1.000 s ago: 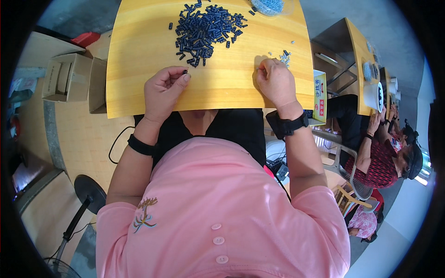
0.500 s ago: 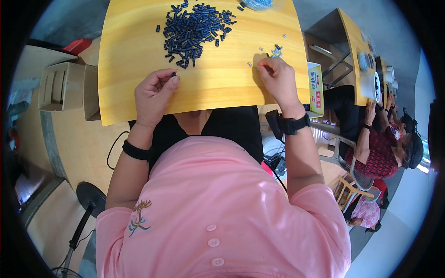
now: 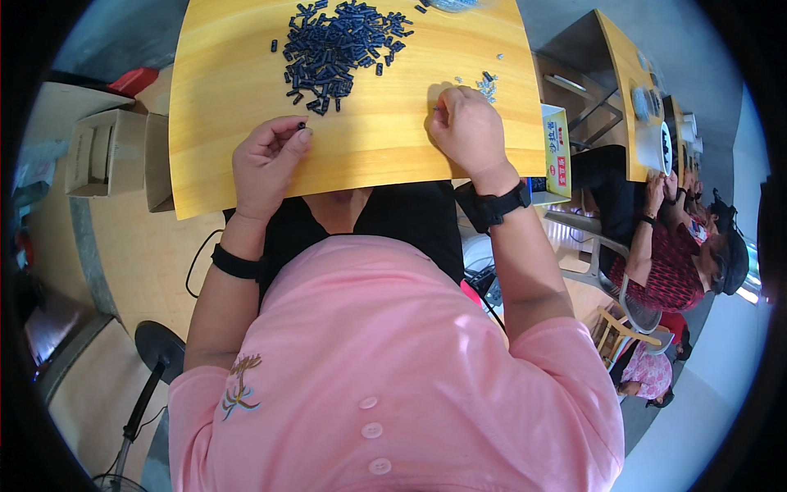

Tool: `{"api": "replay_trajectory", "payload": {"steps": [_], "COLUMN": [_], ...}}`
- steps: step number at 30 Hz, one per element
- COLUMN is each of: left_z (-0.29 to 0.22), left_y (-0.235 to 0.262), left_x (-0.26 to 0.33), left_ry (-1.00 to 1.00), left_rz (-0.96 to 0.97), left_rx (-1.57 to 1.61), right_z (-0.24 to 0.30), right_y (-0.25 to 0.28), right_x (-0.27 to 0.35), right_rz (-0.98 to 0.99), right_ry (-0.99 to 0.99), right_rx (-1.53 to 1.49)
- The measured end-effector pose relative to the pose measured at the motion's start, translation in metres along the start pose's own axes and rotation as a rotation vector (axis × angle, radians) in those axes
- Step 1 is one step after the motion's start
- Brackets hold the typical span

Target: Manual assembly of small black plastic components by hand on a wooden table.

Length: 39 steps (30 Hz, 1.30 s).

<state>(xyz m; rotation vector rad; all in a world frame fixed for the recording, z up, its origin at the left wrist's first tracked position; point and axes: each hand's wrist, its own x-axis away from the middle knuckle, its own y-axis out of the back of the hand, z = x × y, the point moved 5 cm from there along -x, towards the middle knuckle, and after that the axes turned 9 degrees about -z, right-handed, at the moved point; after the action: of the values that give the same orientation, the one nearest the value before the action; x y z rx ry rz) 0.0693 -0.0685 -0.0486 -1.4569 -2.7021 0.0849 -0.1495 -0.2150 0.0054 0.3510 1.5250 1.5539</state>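
My left hand (image 3: pixel 266 164) is closed over the near left part of the yellow table (image 3: pixel 369 160), pinching a small black cylinder-shaped piece (image 3: pixel 302 125) between thumb and forefinger. At the far middle of the table lies a loose pile of similar black pieces (image 3: pixel 336 49), a little beyond that hand. My right hand (image 3: pixel 471 131) is low over the tabletop, its fingers curled together. What those fingertips hold, if anything, is hidden or too small to tell. Just beyond it is a scatter of tiny silvery bits (image 3: pixel 488 86), too small to name.
A clear bag of bluish bits (image 3: pixel 451 3) lies at the table's far edge. To the right stands a yellow printed box (image 3: pixel 557 152); to the left, cardboard boxes (image 3: pixel 102 154). Another person (image 3: pixel 664 262) sits at a table farther right, beside a white tub (image 3: pixel 666 148).
My right hand has shifted left and nearer to me, away from the silvery bits, its fingers curling in. The left hand still pinches the black piece and has barely moved.
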Motion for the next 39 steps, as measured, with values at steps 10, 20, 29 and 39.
{"api": "replay_trajectory", "payload": {"steps": [10, 20, 29, 39], "left_z": [0.002, 0.003, 0.003, 0.001], "left_y": [0.003, 0.002, 0.001, 0.001], "left_x": [-0.002, -0.002, -0.001, -0.001], "left_ry": [0.008, 0.005, 0.017, 0.021], "left_rz": [-0.019, -0.001, -0.005, 0.001], "left_rx": [-0.036, -0.024, -0.026, -0.031], "right_z": [-0.016, -0.024, -0.021, -0.029], "right_y": [0.014, 0.009, 0.009, 0.011], "right_x": [0.025, 0.034, 0.033, 0.026], "right_rz": [0.010, -0.014, -0.019, -0.008], "right_ry": [-0.143, -0.180, -0.156, -0.155], "right_rx": [-0.125, -0.261, -0.291, -0.179]}}
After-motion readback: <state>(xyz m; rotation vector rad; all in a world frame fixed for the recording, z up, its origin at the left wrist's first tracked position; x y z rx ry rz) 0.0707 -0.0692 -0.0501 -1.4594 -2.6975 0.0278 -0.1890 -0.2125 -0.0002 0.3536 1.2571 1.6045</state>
